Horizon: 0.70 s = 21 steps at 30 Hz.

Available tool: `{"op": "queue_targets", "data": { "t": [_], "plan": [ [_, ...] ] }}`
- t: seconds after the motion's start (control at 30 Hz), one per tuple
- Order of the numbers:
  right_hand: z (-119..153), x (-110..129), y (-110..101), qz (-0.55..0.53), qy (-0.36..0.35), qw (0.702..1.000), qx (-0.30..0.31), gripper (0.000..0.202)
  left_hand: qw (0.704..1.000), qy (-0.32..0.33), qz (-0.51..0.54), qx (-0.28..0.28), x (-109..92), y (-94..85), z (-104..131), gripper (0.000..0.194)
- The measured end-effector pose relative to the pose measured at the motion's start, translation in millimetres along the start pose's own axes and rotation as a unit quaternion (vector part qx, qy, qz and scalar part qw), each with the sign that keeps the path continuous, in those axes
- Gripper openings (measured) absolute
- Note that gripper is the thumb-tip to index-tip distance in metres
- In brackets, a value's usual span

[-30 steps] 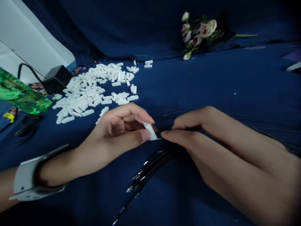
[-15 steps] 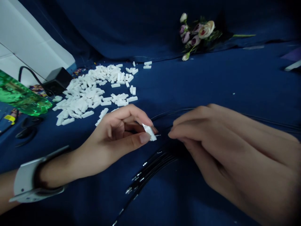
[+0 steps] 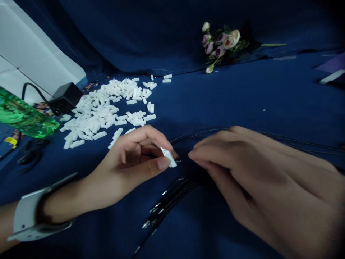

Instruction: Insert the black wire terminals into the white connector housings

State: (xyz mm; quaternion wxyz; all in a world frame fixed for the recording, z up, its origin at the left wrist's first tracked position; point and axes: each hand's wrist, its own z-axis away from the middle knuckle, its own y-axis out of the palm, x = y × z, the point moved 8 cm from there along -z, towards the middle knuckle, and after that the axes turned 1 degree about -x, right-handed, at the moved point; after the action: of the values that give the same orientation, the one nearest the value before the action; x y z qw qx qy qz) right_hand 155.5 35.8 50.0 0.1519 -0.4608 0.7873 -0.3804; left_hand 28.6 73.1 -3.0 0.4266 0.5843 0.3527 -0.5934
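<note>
A small white piece (image 3: 169, 157) is pinched between the thumb and fingers of my left hand (image 3: 134, 163), with a thin metallic tip sticking out on its right side. Just to the right, my right hand (image 3: 242, 169) has its fingers pressed together near a black cable; what they hold, if anything, is hidden. The two hands are apart. Below them lies a bundle of black cables (image 3: 172, 201) with shiny metal ends. A thin black cable (image 3: 199, 133) arcs behind both hands.
Many white pieces (image 3: 97, 111) are heaped on the blue cloth (image 3: 205, 100) at the left. Beyond my left arm are a green bottle (image 3: 29, 117), a black box (image 3: 66, 97) and a dark cord. Artificial flowers (image 3: 230, 39) lie at the back; a purple object (image 3: 331, 64) is far right.
The whole view has shifted slightly, so things appear a little lower. My right hand is slightly closer to the white piece. My left hand keeps its pinch.
</note>
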Motion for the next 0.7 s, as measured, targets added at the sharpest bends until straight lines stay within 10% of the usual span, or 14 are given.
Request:
{"op": "queue_targets", "data": {
  "t": [0.7],
  "plan": [
    [-2.9, 1.1, 0.7, 0.019, -0.003, 1.000, -0.009, 0.011, 0.999, 0.045, -0.003, 0.003, -2.9, -1.3, -1.9, 0.009]
  ]
}}
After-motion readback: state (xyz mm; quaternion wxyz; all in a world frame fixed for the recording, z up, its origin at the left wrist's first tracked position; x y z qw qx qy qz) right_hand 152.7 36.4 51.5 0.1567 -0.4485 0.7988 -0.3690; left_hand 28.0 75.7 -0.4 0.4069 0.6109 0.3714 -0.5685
